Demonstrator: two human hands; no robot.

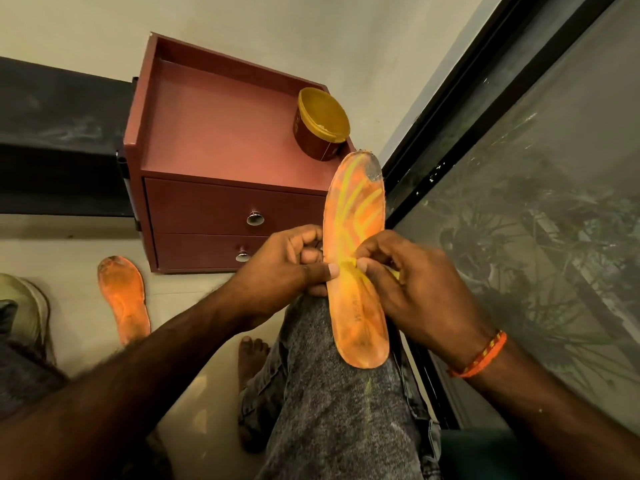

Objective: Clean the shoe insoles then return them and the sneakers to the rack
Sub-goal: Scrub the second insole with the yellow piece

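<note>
- Two insoles in view: one insole (356, 258) lies lengthwise on the raised knee (325, 341), toe end pointing away toward the cabinet (221, 140); second insole (124, 299) lies on the floor (79, 244) to the left, well apart from both hands.
- Left hand (287, 268): fingers curled round the insole's left edge, thumb pressed on the top face at mid-length. Function: clamp.
- Right hand (415, 282): thumb and fingertips pinch a small yellow item at the insole's centre. Looks like a wipe or a peeling layer; cannot tell which.
- Step in hand, by judgement: cleaning the top face; approx. early in task, since grey grime shows at toe end and the floor insole looks soiled.
- Procedure: keep the left clamp firm so the insole does not slide off the knee; work the right hand in short strokes from centre outward, toward toe, then heel.
- Avoid folding the insole hard at mid-length; foam may crease.
- Tub (322, 123) stands open on the cabinet top, near the toe end; contents not discernible.
- Sneaker (24, 306) partly visible at far left; rack not in view.
</note>
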